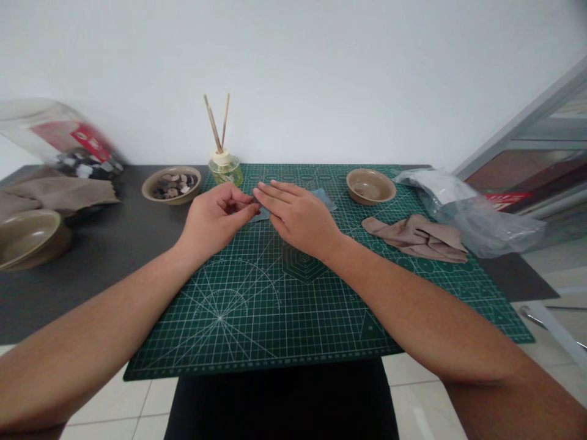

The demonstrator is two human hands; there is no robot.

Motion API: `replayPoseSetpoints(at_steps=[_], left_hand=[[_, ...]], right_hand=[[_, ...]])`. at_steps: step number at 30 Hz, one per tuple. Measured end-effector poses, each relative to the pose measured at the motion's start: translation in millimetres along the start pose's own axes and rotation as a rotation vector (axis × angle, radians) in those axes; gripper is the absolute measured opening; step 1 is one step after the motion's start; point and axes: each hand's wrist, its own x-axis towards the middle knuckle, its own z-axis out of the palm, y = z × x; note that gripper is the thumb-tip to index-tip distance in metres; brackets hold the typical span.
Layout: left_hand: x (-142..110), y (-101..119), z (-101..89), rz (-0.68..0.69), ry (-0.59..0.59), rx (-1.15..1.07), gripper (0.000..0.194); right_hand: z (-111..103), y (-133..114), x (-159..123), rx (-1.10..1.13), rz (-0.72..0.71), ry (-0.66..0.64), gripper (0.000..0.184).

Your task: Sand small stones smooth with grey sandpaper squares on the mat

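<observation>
Blue cloth (pixel 325 198) on green cutting mat (pixel 316 324)

The mat spreads beneath; above its far half, the right hand (pixel 300 214) lies flat, fingers extended, over the cloth. The left hand (pixel 213 214) narrows at a small dark piece (pixel 255 200); its grip cannot be told.

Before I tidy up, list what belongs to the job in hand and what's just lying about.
Likely the job:
small dark piece at left hand
blue cloth by right hand
cutting mat
perhaps bowl of small pieces

Seemingly lying about:
reed diffuser
brown cloths
plastic bag, right
</observation>
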Motion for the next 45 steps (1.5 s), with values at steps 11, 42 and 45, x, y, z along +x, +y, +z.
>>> replayPoseSetpoints(at_steps=[11,42,45], left_hand=[[-2,5,3.3,0.021,0.061,-0.071,0.028],[-3,11,3.6,0.024,0.011,-0.064,0.025],[-3,12,3.0,0.032,0.031,-0.074,0.023]], right_hand=[[-9,-10,-1,-0.045,0.005,-0.039,0.061],[-10,-15,-3,-0.021,-0.005,-0.020,0.060],[-11,-14,-3,-0.012,-0.004,-0.032,0.060]])
